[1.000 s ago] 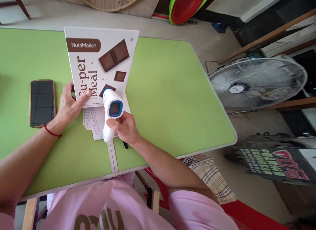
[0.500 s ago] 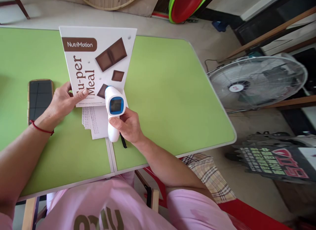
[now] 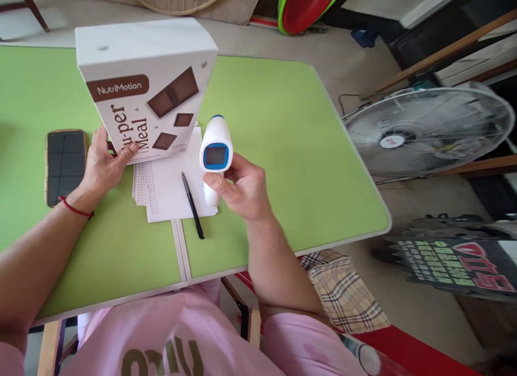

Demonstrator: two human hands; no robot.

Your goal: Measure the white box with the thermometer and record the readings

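Since half a second ago, you have drawn the white thermometer [image 3: 218, 134] rightward, away from the box [image 3: 135, 115] — the box's white top now shows, and the whole pen [image 3: 193, 208] lies uncovered, partly across the papers [image 3: 167, 190]. Your right hand [image 3: 247, 192] grips the thermometer's handle, thumb on the near side. Your left hand [image 3: 100, 163] grips the box's lower left corner — thumb across its front, box tilted over the papers.
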